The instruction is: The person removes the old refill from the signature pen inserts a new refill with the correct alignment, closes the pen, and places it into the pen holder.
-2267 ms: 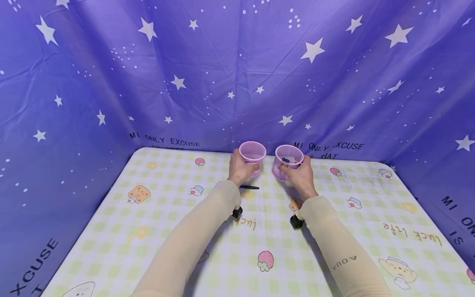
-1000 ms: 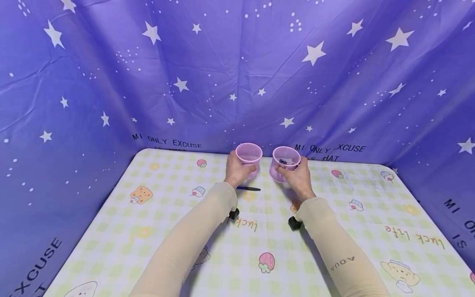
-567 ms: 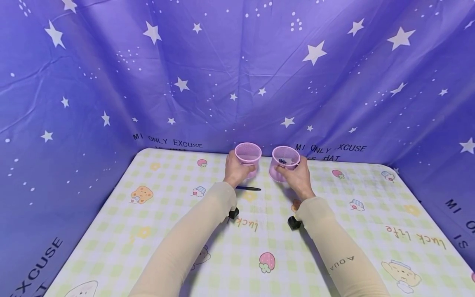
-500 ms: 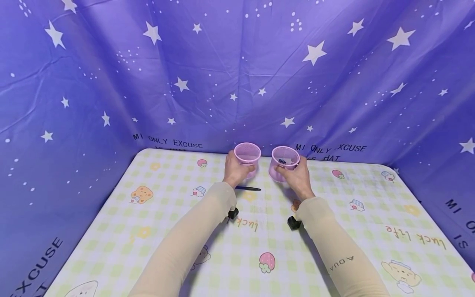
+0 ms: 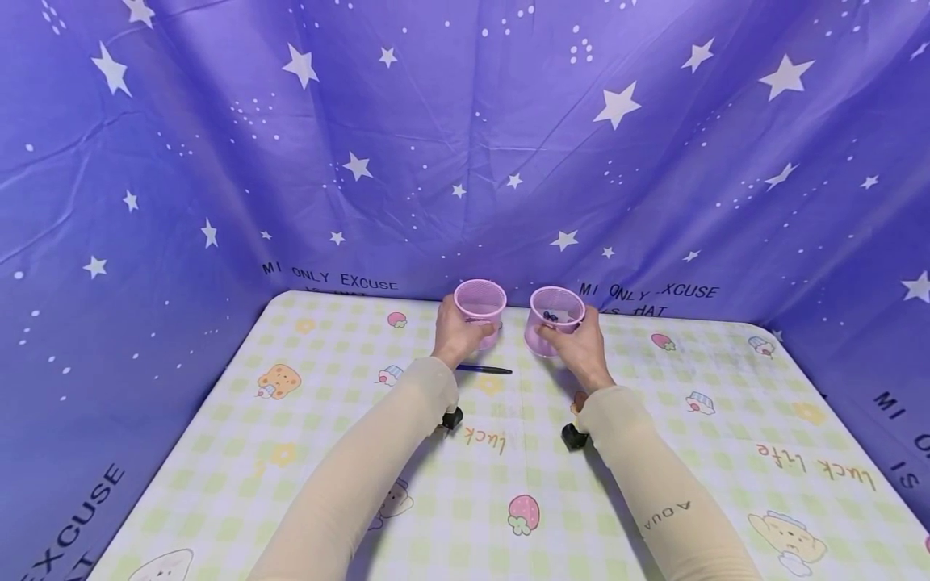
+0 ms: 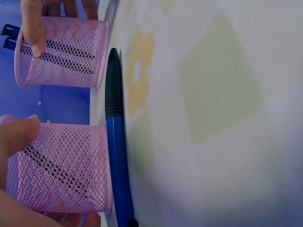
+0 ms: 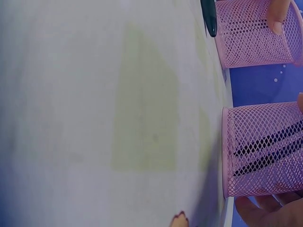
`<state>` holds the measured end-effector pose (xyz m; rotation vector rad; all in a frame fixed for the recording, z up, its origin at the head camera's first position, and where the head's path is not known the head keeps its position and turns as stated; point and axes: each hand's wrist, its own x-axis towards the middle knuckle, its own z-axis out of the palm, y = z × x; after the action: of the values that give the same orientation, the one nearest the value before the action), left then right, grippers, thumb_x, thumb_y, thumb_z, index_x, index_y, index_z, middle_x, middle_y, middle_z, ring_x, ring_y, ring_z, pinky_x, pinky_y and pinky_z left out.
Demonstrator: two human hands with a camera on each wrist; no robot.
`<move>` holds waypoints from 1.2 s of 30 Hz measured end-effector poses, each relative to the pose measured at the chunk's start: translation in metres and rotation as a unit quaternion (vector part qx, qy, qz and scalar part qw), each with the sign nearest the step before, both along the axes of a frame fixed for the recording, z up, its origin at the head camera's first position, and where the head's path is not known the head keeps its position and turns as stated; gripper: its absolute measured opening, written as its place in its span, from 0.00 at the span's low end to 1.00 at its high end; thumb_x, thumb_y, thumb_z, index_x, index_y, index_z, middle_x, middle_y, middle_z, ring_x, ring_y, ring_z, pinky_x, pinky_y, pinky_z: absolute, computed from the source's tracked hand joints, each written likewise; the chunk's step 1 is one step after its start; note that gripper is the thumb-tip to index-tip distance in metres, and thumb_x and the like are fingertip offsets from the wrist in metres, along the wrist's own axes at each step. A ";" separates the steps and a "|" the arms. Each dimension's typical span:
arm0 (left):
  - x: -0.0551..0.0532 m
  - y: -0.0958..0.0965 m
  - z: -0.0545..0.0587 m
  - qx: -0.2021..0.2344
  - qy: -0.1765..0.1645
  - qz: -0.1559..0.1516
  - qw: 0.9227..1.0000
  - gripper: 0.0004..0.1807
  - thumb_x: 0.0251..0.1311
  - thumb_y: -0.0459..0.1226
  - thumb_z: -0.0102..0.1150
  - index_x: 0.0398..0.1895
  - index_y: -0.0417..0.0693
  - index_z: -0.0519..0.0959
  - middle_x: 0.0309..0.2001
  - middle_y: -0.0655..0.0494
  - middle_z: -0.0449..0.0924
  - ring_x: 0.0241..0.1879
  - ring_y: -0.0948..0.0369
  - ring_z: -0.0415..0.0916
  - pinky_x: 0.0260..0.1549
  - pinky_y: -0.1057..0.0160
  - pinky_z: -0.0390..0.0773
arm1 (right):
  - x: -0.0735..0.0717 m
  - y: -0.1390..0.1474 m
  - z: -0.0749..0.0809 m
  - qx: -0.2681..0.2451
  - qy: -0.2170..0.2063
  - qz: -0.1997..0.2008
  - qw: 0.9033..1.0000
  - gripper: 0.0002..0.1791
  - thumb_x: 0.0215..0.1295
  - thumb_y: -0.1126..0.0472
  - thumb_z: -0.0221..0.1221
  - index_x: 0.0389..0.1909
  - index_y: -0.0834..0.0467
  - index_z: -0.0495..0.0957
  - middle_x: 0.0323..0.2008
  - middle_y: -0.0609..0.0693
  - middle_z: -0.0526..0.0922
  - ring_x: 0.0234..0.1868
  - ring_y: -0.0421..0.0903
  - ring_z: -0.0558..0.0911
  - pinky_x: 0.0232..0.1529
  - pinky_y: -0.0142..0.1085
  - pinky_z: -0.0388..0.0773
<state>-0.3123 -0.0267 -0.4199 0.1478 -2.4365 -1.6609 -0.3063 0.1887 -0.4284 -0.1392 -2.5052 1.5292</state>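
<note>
Two pink mesh pen holders stand upright side by side near the table's far edge, a gap between them. My left hand (image 5: 454,335) grips the left pen holder (image 6: 66,165), thumb on the near side, fingers around behind. Through its mesh shows one dark pen. My right hand (image 5: 584,351) grips the right pen holder (image 7: 265,151) likewise; two dark pens show inside, their capped ends above the rim in the left wrist view. A blue pen (image 6: 118,161) with a dark end lies on the table just in front of the left holder; my left wrist partly hides it in the head view.
The table (image 5: 617,500) has a light green checked cloth with printed strawberries, cakes and lettering. A purple curtain (image 5: 465,145) with white stars hangs right behind the table and on both sides. Small black devices (image 5: 574,436) sit under both wrists.
Both hands, still gripping the pen holders, have shifted slightly left. The left has moved a little more, so the gap is slightly wider and more of the blue pen shows.
</note>
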 end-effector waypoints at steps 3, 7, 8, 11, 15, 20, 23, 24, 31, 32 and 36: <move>0.001 -0.001 0.001 -0.004 0.002 0.002 1.000 0.45 0.34 0.32 0.77 0.61 0.38 0.64 0.56 0.42 0.69 0.55 0.51 0.68 0.61 0.58 0.64 | 0.000 -0.002 0.000 0.001 -0.002 0.000 1.000 0.50 0.46 0.52 0.73 0.66 0.62 0.55 0.60 0.62 0.69 0.61 0.57 0.70 0.64 0.47 0.62; 0.001 -0.003 0.000 -0.001 0.002 0.007 1.000 0.45 0.33 0.32 0.77 0.60 0.38 0.65 0.55 0.42 0.70 0.54 0.52 0.69 0.59 0.59 0.65 | 0.000 -0.004 0.001 0.001 -0.001 0.002 1.000 0.50 0.46 0.53 0.73 0.65 0.62 0.55 0.60 0.63 0.69 0.61 0.57 0.69 0.64 0.48 0.62; 0.001 -0.004 0.000 0.002 0.002 0.008 1.000 0.45 0.33 0.32 0.77 0.60 0.39 0.65 0.55 0.43 0.70 0.54 0.52 0.69 0.59 0.59 0.65 | 0.000 -0.005 0.001 0.001 0.000 0.003 1.000 0.49 0.46 0.53 0.72 0.65 0.63 0.55 0.60 0.64 0.69 0.61 0.58 0.69 0.64 0.48 0.62; 0.001 -0.005 -0.002 0.007 0.002 0.010 1.000 0.44 0.33 0.32 0.77 0.59 0.39 0.66 0.54 0.43 0.70 0.53 0.52 0.69 0.59 0.59 0.66 | 0.000 -0.007 0.001 0.001 0.001 0.004 1.000 0.49 0.46 0.53 0.72 0.65 0.63 0.55 0.60 0.64 0.69 0.61 0.58 0.69 0.64 0.48 0.62; 0.001 -0.007 -0.002 0.012 0.003 0.008 1.000 0.45 0.33 0.32 0.77 0.60 0.38 0.65 0.55 0.42 0.70 0.54 0.51 0.69 0.59 0.58 0.66 | 0.000 -0.009 0.001 0.000 0.001 0.003 1.000 0.49 0.46 0.54 0.72 0.65 0.63 0.55 0.59 0.64 0.69 0.60 0.58 0.70 0.64 0.48 0.63; 0.002 -0.008 0.000 0.021 -0.004 0.005 1.000 0.46 0.34 0.31 0.76 0.62 0.38 0.64 0.57 0.40 0.69 0.54 0.51 0.69 0.60 0.57 0.65 | -0.001 -0.010 0.001 -0.003 0.003 0.002 1.000 0.49 0.45 0.54 0.73 0.65 0.64 0.56 0.59 0.64 0.69 0.60 0.58 0.70 0.64 0.47 0.63; 0.003 -0.010 0.000 0.020 -0.004 0.004 1.000 0.46 0.33 0.31 0.76 0.62 0.38 0.64 0.57 0.40 0.68 0.54 0.51 0.68 0.60 0.57 0.65 | -0.001 -0.011 0.001 -0.003 0.004 0.003 1.000 0.49 0.45 0.54 0.73 0.65 0.64 0.56 0.59 0.64 0.69 0.60 0.57 0.70 0.64 0.47 0.63; 0.002 -0.011 0.000 0.020 -0.004 0.004 1.000 0.47 0.33 0.31 0.76 0.62 0.38 0.63 0.57 0.40 0.68 0.55 0.51 0.68 0.60 0.56 0.65 | -0.001 -0.012 0.001 -0.003 0.005 0.002 1.000 0.49 0.45 0.54 0.73 0.64 0.64 0.56 0.59 0.64 0.69 0.60 0.57 0.70 0.64 0.47 0.62; 0.001 -0.016 -0.002 0.015 -0.011 0.009 1.000 0.47 0.34 0.32 0.77 0.62 0.39 0.63 0.57 0.41 0.67 0.55 0.51 0.68 0.60 0.55 0.66 | -0.001 -0.014 0.001 -0.003 0.006 0.004 1.000 0.49 0.45 0.54 0.73 0.64 0.63 0.56 0.60 0.63 0.68 0.60 0.57 0.69 0.64 0.47 0.62; 0.002 -0.016 -0.002 0.015 -0.012 0.009 1.000 0.47 0.34 0.32 0.77 0.62 0.40 0.63 0.57 0.42 0.67 0.55 0.51 0.68 0.60 0.55 0.66 | -0.001 -0.015 0.001 -0.003 0.005 0.003 1.000 0.49 0.44 0.54 0.73 0.64 0.63 0.56 0.60 0.63 0.68 0.60 0.57 0.69 0.64 0.47 0.62; 0.003 -0.018 -0.001 0.017 -0.012 0.014 1.000 0.46 0.34 0.31 0.76 0.61 0.40 0.63 0.56 0.43 0.68 0.55 0.51 0.69 0.60 0.55 0.66 | -0.002 -0.016 0.000 -0.005 0.006 0.005 1.000 0.50 0.45 0.55 0.73 0.65 0.64 0.55 0.60 0.64 0.68 0.61 0.58 0.69 0.64 0.48 0.62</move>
<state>-0.3095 -0.0444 -0.4204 0.2074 -2.4137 -1.6988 -0.3082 0.1726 -0.4280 -0.1199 -2.4930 1.5410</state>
